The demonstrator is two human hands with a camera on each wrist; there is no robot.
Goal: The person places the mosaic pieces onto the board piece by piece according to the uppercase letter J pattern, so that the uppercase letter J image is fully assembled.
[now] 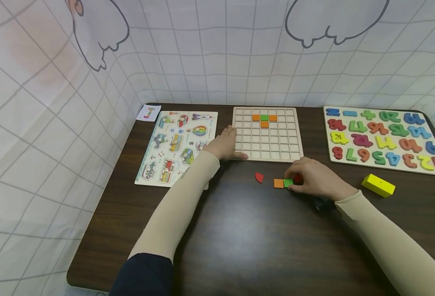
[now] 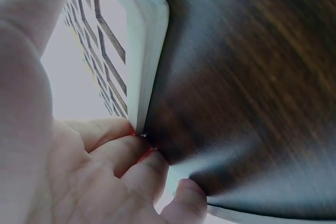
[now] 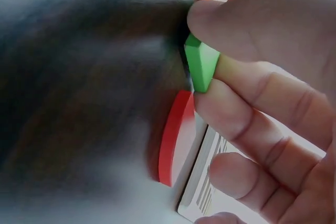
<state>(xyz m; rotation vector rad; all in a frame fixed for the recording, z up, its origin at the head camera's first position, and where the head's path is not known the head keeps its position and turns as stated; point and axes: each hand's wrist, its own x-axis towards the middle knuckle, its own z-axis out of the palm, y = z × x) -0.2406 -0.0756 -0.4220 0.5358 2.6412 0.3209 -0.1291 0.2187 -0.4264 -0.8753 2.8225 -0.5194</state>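
Note:
My left hand (image 1: 224,146) rests at the near left corner of a wooden grid board (image 1: 269,144), its fingers along the left edge and its thumb along the near edge. Orange tiles (image 1: 264,124) and a green tile sit in the board's upper cells. On the table before the board, my right hand (image 1: 315,176) pinches a small green square tile (image 3: 202,66) between thumb and fingertips. An orange square tile (image 1: 278,183) lies against its left side. A red curved-edge piece (image 1: 259,177) is farther left; another red piece (image 3: 176,137) lies beside my right fingers, partly hidden in the head view.
A picture puzzle board (image 1: 180,144) lies left of the grid, with a small pattern card (image 1: 148,112) behind it. Over at the right is a number puzzle board (image 1: 383,137). A yellow block (image 1: 378,185) sits near my right wrist. A printed cloth wall borders the table.

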